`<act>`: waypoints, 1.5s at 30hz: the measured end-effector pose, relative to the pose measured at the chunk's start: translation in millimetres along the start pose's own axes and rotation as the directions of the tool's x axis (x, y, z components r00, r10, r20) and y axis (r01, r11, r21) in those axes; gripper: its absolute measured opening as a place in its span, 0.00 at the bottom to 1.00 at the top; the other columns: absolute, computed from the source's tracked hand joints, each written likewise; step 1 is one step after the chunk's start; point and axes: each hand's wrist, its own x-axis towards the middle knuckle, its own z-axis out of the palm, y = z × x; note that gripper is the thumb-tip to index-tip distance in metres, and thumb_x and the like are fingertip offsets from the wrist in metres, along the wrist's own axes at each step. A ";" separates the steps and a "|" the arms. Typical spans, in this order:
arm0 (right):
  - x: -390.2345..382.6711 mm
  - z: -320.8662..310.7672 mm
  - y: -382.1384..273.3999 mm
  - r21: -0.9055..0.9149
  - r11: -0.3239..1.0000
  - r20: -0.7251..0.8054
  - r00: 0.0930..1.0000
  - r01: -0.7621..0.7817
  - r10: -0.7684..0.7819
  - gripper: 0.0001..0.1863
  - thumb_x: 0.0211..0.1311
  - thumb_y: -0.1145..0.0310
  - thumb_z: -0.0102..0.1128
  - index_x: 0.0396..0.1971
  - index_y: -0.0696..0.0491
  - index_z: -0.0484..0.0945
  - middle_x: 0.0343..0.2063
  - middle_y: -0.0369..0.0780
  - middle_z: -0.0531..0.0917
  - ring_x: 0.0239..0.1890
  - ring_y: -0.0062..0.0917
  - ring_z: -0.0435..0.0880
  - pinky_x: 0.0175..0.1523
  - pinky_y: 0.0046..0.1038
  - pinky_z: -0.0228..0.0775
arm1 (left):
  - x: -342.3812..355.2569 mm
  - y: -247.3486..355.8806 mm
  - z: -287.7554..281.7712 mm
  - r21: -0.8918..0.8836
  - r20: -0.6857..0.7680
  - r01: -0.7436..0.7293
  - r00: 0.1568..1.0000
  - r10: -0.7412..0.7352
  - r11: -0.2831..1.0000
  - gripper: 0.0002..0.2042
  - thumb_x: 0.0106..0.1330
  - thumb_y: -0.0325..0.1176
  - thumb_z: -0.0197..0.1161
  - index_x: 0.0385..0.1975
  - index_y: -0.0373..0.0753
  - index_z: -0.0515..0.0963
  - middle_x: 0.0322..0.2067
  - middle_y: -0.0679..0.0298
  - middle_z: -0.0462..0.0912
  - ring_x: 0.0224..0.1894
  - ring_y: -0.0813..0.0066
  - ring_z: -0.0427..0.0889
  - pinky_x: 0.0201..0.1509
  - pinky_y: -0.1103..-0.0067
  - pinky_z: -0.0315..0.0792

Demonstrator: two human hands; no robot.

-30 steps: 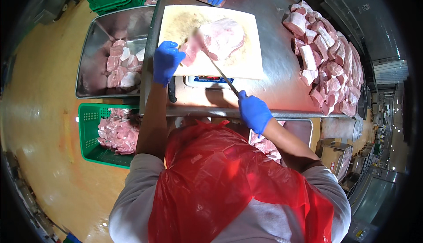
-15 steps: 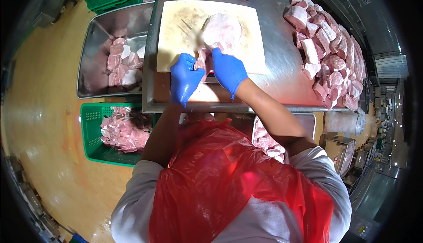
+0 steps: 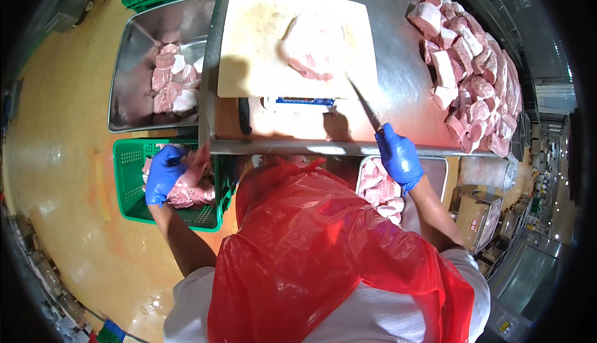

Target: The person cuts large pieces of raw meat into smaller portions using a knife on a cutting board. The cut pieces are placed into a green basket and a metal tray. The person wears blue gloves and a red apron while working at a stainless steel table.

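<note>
My left hand [image 3: 164, 175], in a blue glove, is closed on a strip of raw meat [image 3: 198, 161] over the green crate [image 3: 127, 203] of meat scraps. The strip is slightly blurred. Right of the board, my gloved right hand [image 3: 400, 160] grips a knife [image 3: 364, 104], its blade slanting up and left toward the board. A pale slab of meat [image 3: 314, 45] lies on the white cutting board [image 3: 249, 76], touched by neither hand.
Meat pieces [image 3: 476, 76] are heaped along the right of the steel table [image 3: 398, 51]. A deep steel tub [image 3: 134, 76] with cut pieces stands left. Below the table's front edge is a steel tray [image 3: 439, 178] of meat. A black handle [image 3: 245, 117] lies by the board.
My left hand has moved from the board down to the green crate with the meat strip. My right hand has drawn back rightward off the slab. A co-worker's gloved hand has left the top edge.
</note>
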 end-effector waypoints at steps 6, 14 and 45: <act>29.8 19.9 -3.8 0.481 0.867 -0.232 0.934 -0.131 0.270 0.08 0.73 0.70 0.53 0.37 0.59 0.69 0.20 0.51 0.80 0.22 0.44 0.83 0.27 0.40 0.71 | 10.2 55.9 -36.6 0.416 -0.663 0.005 0.686 0.300 0.909 0.22 0.66 0.27 0.64 0.60 0.28 0.72 0.54 0.48 0.81 0.58 0.59 0.79 0.64 0.68 0.70; 64.8 -34.4 -27.4 0.717 0.697 -0.318 0.884 -0.013 0.344 0.10 0.76 0.67 0.50 0.37 0.58 0.73 0.19 0.39 0.79 0.18 0.19 0.78 0.23 0.26 0.70 | 128.0 232.8 26.5 0.191 -0.367 -0.530 0.742 0.561 0.826 0.18 0.69 0.29 0.64 0.58 0.33 0.77 0.52 0.57 0.83 0.53 0.72 0.80 0.60 0.75 0.73; 87.5 -4.2 -32.4 0.872 0.489 -0.145 0.930 -0.041 0.336 0.13 0.77 0.62 0.50 0.38 0.57 0.73 0.23 0.39 0.80 0.18 0.20 0.77 0.25 0.24 0.73 | 222.7 229.5 208.3 0.352 0.161 -0.748 0.641 0.751 0.563 0.38 0.49 0.37 0.74 0.64 0.38 0.70 0.56 0.47 0.74 0.58 0.50 0.75 0.64 0.66 0.70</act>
